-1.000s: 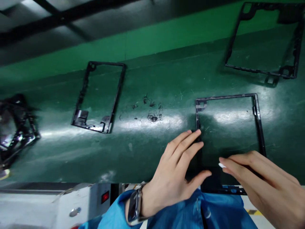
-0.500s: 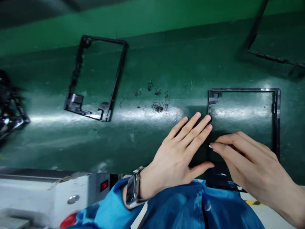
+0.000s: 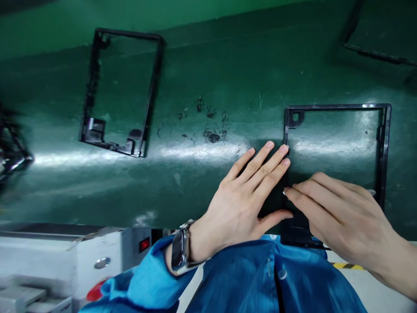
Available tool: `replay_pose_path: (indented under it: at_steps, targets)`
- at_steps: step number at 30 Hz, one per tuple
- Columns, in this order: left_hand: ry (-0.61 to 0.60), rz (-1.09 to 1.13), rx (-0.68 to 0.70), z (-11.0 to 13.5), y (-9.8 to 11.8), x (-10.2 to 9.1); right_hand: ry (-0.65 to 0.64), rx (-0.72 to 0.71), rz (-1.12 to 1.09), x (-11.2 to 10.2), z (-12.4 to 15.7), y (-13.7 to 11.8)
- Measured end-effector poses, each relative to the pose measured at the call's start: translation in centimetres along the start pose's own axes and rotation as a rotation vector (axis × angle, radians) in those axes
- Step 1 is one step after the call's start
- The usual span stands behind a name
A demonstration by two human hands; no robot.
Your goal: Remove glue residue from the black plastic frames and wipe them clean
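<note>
A black rectangular plastic frame (image 3: 335, 107) lies flat on the green belt surface (image 3: 208, 182) in front of me. My left hand (image 3: 243, 202) rests flat beside the frame's left rail, fingers stretched out and touching that rail. My right hand (image 3: 339, 215) lies over the frame's lower left part, fingers together and extended, fingertips pressing near the left rail. A watch sits on my left wrist, with a blue sleeve behind it.
A second black frame (image 3: 120, 91) lies at the upper left, a third frame (image 3: 378, 54) at the top right edge. Black shavings (image 3: 211, 130) are scattered mid-belt. Blurred dark parts (image 3: 9, 148) sit at far left. A white machine housing (image 3: 81, 256) with a red switch borders the near edge.
The view has shifted down and left, so the frames sit higher in the picture. My right hand slid left along the near frame toward my left hand's fingertips.
</note>
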State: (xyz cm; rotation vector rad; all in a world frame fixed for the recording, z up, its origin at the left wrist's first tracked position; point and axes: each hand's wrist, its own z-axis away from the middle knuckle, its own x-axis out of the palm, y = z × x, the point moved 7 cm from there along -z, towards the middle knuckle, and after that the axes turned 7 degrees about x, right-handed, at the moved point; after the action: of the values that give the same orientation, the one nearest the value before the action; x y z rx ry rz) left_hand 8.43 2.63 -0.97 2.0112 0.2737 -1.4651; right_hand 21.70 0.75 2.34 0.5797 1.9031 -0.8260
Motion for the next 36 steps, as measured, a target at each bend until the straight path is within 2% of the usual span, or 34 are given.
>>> replay_pose_path:
  at_steps: [8,21,26,32,36]
  targets:
    - [0.014,-0.013,0.001,0.0,0.0,0.1,0.148,-0.008,-0.054,0.3,0.7,0.1]
    - [0.005,-0.053,0.008,0.0,0.2,0.3,0.119,0.003,-0.086,0.5,1.6,0.0]
    - [0.001,-0.059,0.009,0.1,0.1,0.3,0.158,-0.007,-0.027,0.7,1.4,0.4]
    - [0.008,-0.039,0.003,0.0,0.2,0.2,0.19,0.102,-0.179,0.6,2.3,1.5]
    - [0.013,-0.037,0.002,-0.1,0.2,0.2,0.158,0.075,-0.163,0.8,2.4,1.1]
